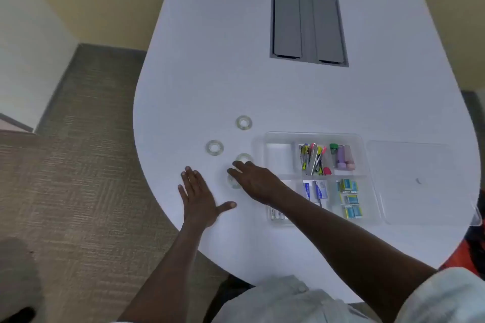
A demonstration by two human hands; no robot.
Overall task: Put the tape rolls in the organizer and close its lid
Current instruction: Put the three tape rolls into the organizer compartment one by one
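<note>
**Right hand reaches over tape rolls by the organizer**

The left hand (197, 194) lies flat on the bench (236, 60), its grip wide and empty. The right hand (256, 181) covers two tape rolls (244, 157) near the bench's left edge; I cannot tell its grip. Two more rolls (214, 147) lie beyond. The organizer (315, 136) stands open, its lid (414, 181) toward the right edge.

On the table (262, 92), the organizer (315, 136) sits at lower right of the frame, its lid (409, 178) lying flat just right of it. Four tape rolls (214, 147) lie left of the organizer, well apart. A floor-box panel (308, 27) sits in the tabletop above, toward the top.
</note>
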